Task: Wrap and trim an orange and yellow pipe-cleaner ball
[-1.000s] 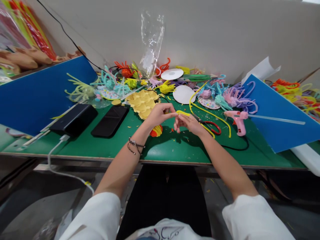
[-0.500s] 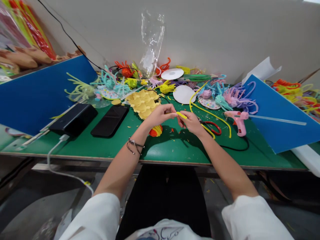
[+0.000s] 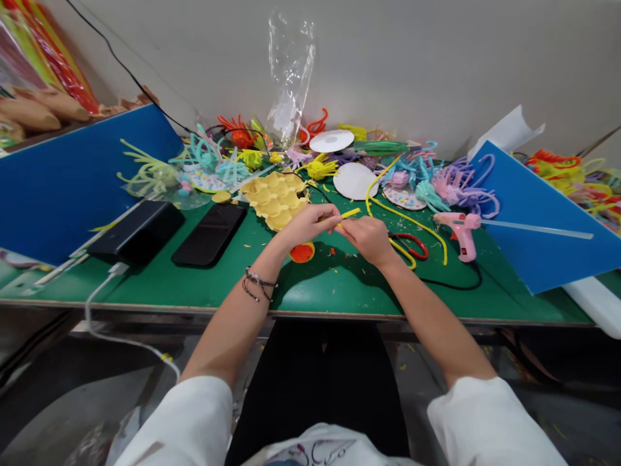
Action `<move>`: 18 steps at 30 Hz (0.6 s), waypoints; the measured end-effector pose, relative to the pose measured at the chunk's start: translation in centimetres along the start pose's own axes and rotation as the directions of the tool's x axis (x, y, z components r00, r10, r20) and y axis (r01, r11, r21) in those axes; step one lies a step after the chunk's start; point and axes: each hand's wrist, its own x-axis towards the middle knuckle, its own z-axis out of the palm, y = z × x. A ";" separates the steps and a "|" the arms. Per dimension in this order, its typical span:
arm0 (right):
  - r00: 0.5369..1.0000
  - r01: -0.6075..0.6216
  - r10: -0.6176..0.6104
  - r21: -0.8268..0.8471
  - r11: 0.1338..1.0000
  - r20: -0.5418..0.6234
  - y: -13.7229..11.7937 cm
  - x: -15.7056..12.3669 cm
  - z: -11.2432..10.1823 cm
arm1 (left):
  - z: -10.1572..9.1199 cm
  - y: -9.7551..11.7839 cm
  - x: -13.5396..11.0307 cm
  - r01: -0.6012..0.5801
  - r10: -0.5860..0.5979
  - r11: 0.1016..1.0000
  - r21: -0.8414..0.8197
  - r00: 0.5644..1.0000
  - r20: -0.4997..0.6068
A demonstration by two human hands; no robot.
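Note:
In the head view my left hand [image 3: 313, 225] and my right hand [image 3: 367, 238] meet over the middle of the green table [image 3: 334, 294]. Both pinch a short fuzzy yellow pipe cleaner [image 3: 351, 213], whose free end sticks up between them; the fingers cover the rest. Just below my left hand lies a round orange piece [image 3: 302, 253], partly hidden by it. Beside my right hand are red-handled scissors [image 3: 420, 246], their blades mostly hidden, and long bent yellow pipe cleaners [image 3: 412, 215]. A yellow egg-carton piece [image 3: 276, 197] sits behind my left hand.
A phone [image 3: 209, 236] and a black box with a white cable [image 3: 138, 236] are on the left. A pink glue gun [image 3: 462, 234] stands right, its stick reaching over a blue panel [image 3: 543, 239]. White discs [image 3: 356, 180] and colourful pipe-cleaner bundles [image 3: 466, 184] line the back.
My right hand has turned over and closed in toward the left. The yellow strip now points up between the hands. The view has shifted slightly.

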 end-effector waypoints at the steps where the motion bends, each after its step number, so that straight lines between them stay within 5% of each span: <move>1: 1.000 -0.013 0.013 0.031 0.999 0.001 -0.1 0.0 0.0 | 0.0 0.0 0.0 0.006 -0.006 1.000 -0.002 1.000 -0.009; 10: 0.965 -0.191 0.090 0.426 0.884 0.245 -0.4 0.6 0.4 | 0.4 0.4 0.1 -0.059 0.084 0.987 0.150 0.983 -0.162; 18: 0.977 -0.144 0.081 0.339 0.929 0.195 -0.5 0.3 0.1 | 0.1 -0.1 0.0 0.001 0.014 0.991 0.132 0.994 -0.109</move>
